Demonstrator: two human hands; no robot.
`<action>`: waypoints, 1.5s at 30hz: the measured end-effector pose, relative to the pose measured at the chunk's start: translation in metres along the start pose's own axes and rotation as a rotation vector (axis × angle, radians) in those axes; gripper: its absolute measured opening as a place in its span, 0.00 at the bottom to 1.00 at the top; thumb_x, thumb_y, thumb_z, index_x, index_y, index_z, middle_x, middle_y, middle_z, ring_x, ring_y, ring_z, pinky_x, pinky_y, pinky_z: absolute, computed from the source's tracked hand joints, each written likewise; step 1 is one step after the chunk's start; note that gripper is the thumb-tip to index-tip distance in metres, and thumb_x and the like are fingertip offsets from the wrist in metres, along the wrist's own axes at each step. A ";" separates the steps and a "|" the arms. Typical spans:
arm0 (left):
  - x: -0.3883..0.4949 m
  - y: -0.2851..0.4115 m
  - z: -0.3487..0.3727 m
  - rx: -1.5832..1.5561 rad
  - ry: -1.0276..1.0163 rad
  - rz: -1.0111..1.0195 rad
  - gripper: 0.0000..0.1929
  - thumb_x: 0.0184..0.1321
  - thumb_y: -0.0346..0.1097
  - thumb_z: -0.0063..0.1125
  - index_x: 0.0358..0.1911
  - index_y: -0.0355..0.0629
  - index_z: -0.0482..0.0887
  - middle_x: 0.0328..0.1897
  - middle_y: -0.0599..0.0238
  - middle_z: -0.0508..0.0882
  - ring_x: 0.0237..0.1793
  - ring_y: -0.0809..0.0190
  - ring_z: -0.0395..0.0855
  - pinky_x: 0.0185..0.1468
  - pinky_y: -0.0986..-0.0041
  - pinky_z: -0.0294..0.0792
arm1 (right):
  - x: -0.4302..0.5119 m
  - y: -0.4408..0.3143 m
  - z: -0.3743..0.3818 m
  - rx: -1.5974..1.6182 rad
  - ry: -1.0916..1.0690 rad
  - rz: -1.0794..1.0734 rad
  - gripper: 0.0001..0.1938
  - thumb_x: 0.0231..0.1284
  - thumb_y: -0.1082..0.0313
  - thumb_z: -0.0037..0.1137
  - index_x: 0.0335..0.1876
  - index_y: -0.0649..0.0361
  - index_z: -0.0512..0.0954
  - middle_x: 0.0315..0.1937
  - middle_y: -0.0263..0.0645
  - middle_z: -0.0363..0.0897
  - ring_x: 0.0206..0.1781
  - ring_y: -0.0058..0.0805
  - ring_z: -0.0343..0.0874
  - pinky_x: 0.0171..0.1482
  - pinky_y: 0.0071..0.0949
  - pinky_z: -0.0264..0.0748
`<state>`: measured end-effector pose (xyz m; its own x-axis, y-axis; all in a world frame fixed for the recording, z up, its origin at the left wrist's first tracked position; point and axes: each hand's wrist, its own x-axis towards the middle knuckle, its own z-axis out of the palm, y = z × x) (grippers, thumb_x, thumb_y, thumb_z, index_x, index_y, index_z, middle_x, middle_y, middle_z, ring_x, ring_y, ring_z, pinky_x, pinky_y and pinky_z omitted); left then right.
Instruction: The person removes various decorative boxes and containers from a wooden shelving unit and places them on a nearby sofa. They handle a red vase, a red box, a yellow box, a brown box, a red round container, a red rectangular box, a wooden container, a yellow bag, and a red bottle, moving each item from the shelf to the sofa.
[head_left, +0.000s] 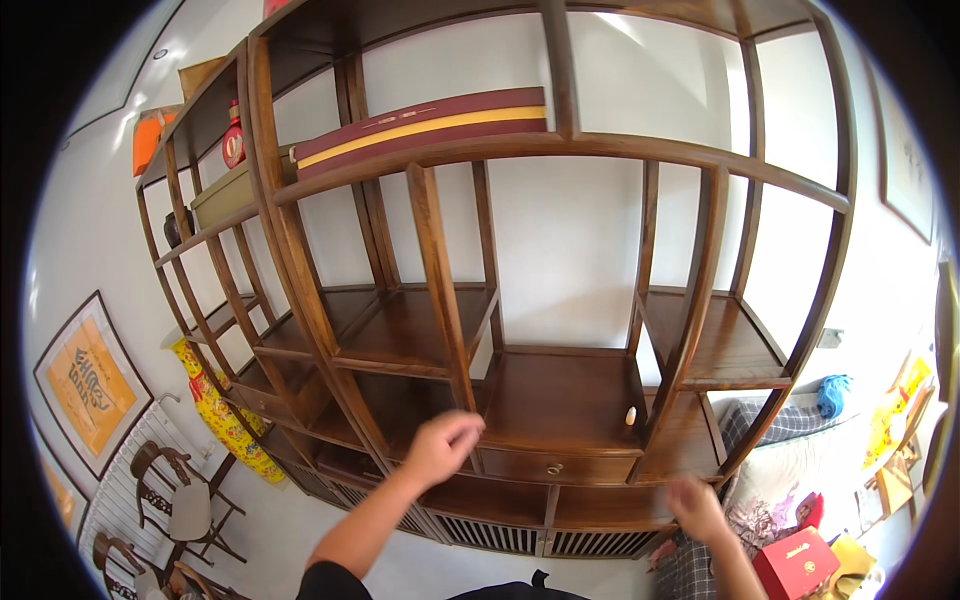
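A tall dark wooden display shelf (559, 405) with open compartments stands before me. My left hand (446, 446), fingers partly curled, is by a slim upright left of the middle compartment; whether it touches the wood or holds anything is unclear. Blurred, my right hand (694, 506) is low at the shelf's right side, near the lower compartments. A small white bottle-like object (631, 415) stands at the right of the middle compartment, above a drawer (555, 466) with a ring pull. Higher up, a long maroon box with a yellow band (420, 127) lies on a shelf.
A second shelf unit on the left holds a red bottle (233, 139) and an olive box (225, 195). Beyond it stand a yellow floral vase (229, 424) and a wooden chair (190, 510). At right are a cushioned sofa (780, 465) and a red box (796, 564).
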<state>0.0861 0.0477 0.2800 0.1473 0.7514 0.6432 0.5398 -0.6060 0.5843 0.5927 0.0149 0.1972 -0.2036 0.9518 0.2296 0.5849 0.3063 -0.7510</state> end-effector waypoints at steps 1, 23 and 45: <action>0.032 0.016 -0.035 0.104 0.127 0.099 0.07 0.67 0.27 0.64 0.46 0.40 0.89 0.44 0.57 0.90 0.45 0.54 0.89 0.51 0.67 0.80 | 0.031 -0.067 -0.009 0.153 0.055 -0.129 0.14 0.67 0.69 0.65 0.55 0.64 0.82 0.44 0.45 0.89 0.44 0.33 0.89 0.48 0.31 0.84; 0.329 0.045 -0.353 0.361 0.467 -0.175 0.47 0.64 0.70 0.60 0.61 0.21 0.78 0.61 0.32 0.84 0.60 0.40 0.87 0.63 0.55 0.77 | 0.378 -0.536 -0.053 -0.256 0.660 -0.106 0.64 0.61 0.30 0.61 0.81 0.81 0.41 0.68 0.69 0.73 0.68 0.55 0.79 0.69 0.42 0.77; 0.318 0.051 -0.371 0.084 0.709 0.160 0.40 0.65 0.52 0.69 0.71 0.25 0.73 0.59 0.44 0.88 0.61 0.56 0.85 0.66 0.69 0.72 | 0.350 -0.561 -0.092 -0.437 0.938 -0.619 0.42 0.63 0.39 0.63 0.72 0.68 0.75 0.60 0.54 0.85 0.60 0.46 0.86 0.63 0.36 0.80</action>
<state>-0.1472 0.1587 0.6974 -0.3273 0.2886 0.8998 0.6225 -0.6506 0.4351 0.2657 0.1774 0.7559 0.0000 0.2289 0.9735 0.8431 0.5234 -0.1231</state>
